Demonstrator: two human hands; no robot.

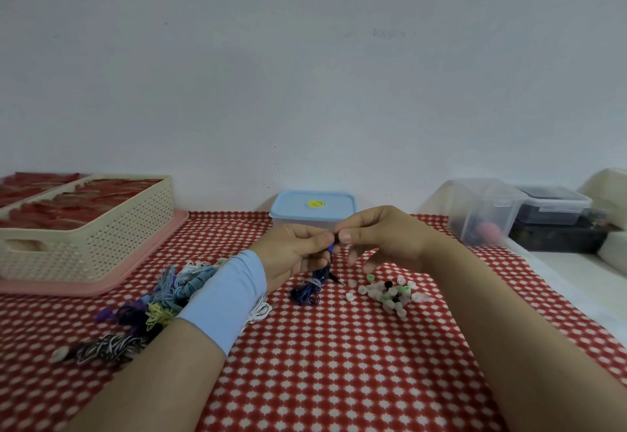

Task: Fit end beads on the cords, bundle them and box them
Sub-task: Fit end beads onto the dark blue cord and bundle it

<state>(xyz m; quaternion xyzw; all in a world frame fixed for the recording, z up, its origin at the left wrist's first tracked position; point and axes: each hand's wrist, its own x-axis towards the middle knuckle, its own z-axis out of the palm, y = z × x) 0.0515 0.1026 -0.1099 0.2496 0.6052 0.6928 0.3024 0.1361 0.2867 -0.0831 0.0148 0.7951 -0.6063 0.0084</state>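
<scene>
Above the middle of the red checked table, my left hand (pixel 293 251) pinches the end of a dark blue cord (pixel 310 287), whose bundled rest hangs down onto the cloth. My right hand (pixel 383 236) pinches a small black end bead (pixel 336 238) against that cord end, between thumb and forefinger. A pile of loose beads (pixel 390 292) in white, green and black lies just under my right hand. More cord bundles (pixel 163 296) in blue, purple, yellow and striped colours lie to the left, partly hidden by my left forearm.
A cream basket (pixel 101 241) with red items sits on a pink tray at the far left. A blue-lidded box (pixel 314 206) stands behind my hands. Clear and dark containers (pixel 529 214) stand at the far right beside the table edge.
</scene>
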